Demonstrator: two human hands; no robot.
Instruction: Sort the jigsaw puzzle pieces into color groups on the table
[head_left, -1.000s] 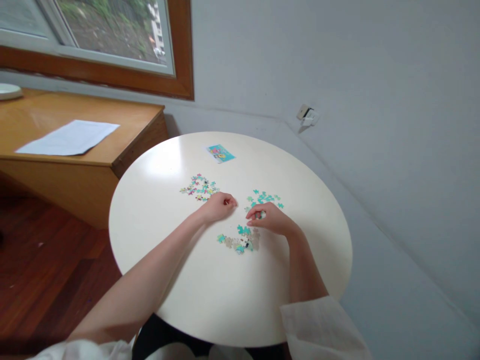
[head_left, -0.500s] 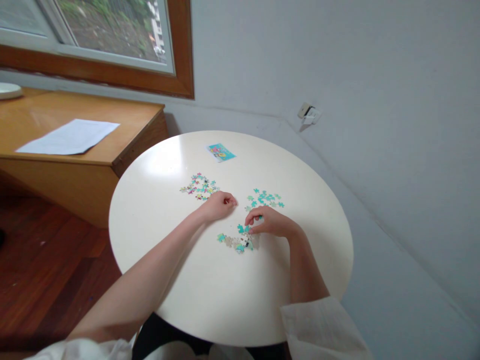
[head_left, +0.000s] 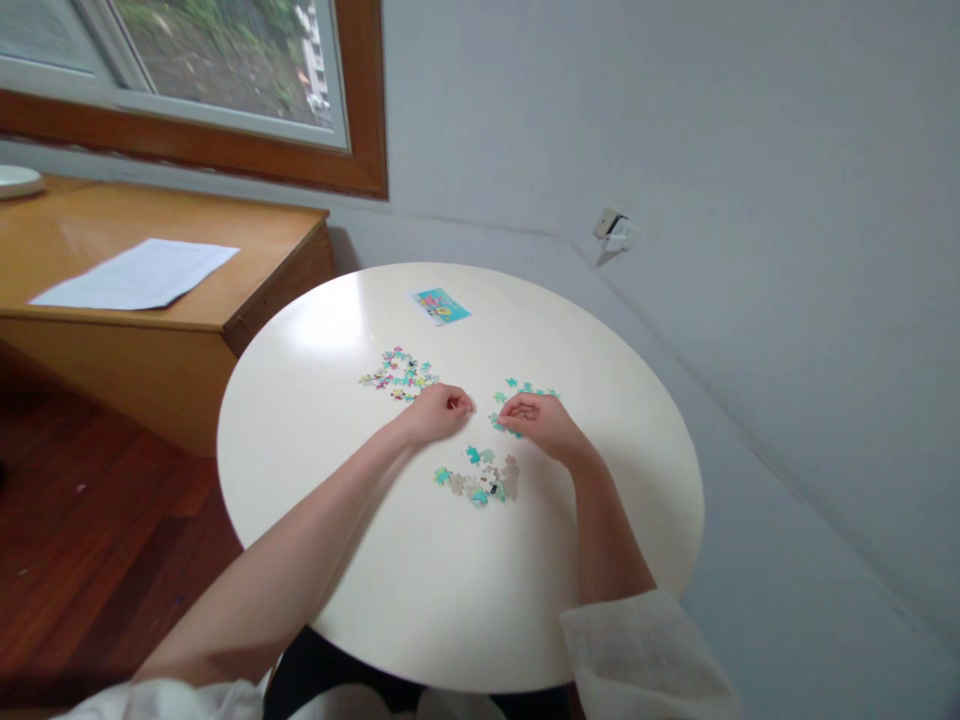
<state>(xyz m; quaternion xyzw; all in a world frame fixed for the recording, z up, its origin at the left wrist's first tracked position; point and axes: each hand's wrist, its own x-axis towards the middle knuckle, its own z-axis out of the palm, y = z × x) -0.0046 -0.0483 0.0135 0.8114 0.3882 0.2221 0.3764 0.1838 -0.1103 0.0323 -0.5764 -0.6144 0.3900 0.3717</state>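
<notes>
My left hand (head_left: 441,412) rests on the round white table (head_left: 405,590), fingers curled together at the near right edge of a multicoloured cluster of puzzle pieces (head_left: 394,372). Whatever its fingers may hold is hidden. My right hand (head_left: 546,425) is bent over a group of teal and green puzzle pieces (head_left: 529,388), covering part of it. Its thumb and fingers are drawn together by the group's left side, and I cannot make out what is between them. Nearer me lies a third group of puzzle pieces (head_left: 478,488), some grey side up, some teal.
A small picture card (head_left: 442,306) lies toward the table's far side. On the left stands a wooden desk (head_left: 277,225) with a white sheet of paper (head_left: 142,273). A wall socket (head_left: 616,230) is on the wall behind, right of the window.
My right hand has moved up and away from the nearest group to the teal group. A teal piece in the nearest group sits slightly further left. My left hand has stayed put.
</notes>
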